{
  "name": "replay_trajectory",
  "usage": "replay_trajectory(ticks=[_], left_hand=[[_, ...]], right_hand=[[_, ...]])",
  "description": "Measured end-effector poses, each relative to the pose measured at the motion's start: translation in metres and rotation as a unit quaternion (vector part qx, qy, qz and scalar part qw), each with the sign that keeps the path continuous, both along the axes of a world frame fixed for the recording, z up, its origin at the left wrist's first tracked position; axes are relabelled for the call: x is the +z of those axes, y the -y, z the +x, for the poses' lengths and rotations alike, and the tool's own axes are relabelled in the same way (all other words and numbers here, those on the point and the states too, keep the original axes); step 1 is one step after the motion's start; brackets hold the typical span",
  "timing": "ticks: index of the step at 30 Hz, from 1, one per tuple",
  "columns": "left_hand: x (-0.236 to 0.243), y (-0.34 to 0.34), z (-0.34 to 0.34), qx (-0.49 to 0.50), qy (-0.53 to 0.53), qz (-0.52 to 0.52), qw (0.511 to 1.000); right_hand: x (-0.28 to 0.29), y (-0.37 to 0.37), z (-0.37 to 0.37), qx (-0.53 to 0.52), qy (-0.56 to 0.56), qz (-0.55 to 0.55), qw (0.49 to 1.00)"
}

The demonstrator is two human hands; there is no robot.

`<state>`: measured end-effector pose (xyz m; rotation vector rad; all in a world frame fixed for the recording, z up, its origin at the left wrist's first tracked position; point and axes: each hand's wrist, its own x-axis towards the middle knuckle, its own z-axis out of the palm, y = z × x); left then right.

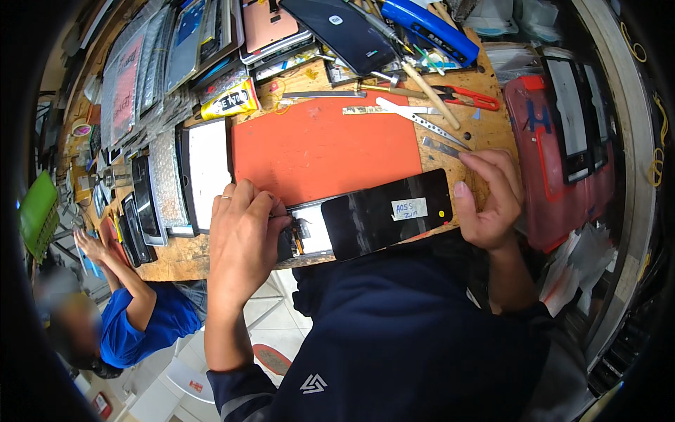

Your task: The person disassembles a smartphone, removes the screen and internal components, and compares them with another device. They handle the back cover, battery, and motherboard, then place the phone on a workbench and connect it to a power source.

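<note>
My left hand [242, 239] is closed, its fingertips pressed together at the left end of an opened phone body [314, 228]. What they pinch is hidden. An orange flex cable [298, 238] shows beside those fingers. A black phone screen [380, 214] lies over the right part of the body, tilted, with a handwritten white label [409, 209] and a small yellow dot sticker. Off the screen's right end, my right hand [492, 200] is open, thumb and forefinger apart, holding nothing. Metal tweezers [441, 148] lie by its forefinger.
An orange mat [316, 144] covers the bench middle. Behind it lie red-handled pliers [467, 97], a glue tube [230, 100] and a dark phone [337, 32]. Bagged screens [137, 81] crowd the left. A red case [541, 162] stands right. Another person in blue [148, 320] works at left.
</note>
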<state>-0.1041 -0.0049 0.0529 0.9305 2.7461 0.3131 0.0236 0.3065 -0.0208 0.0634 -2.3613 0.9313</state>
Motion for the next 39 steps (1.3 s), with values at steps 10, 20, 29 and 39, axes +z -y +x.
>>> replay_trajectory(ticks=[10,20,29,39], left_hand=[[-0.002,-0.001,0.005,0.007,-0.020,0.002,1.000],[-0.006,0.000,0.051,0.069,-0.101,0.161,0.979],[-0.030,0.028,0.062,0.138,-0.105,0.096,0.980],[-0.009,0.014,0.050,0.048,-0.127,0.017,0.991]], right_hand=[[0.001,-0.001,-0.004,0.001,0.001,-0.018,1.000],[-0.005,0.003,-0.003,-0.008,0.015,-0.017,1.000],[-0.005,0.007,-0.004,-0.003,0.017,0.004,1.000],[-0.009,0.003,-0.005,-0.009,-0.015,0.009,1.000]])
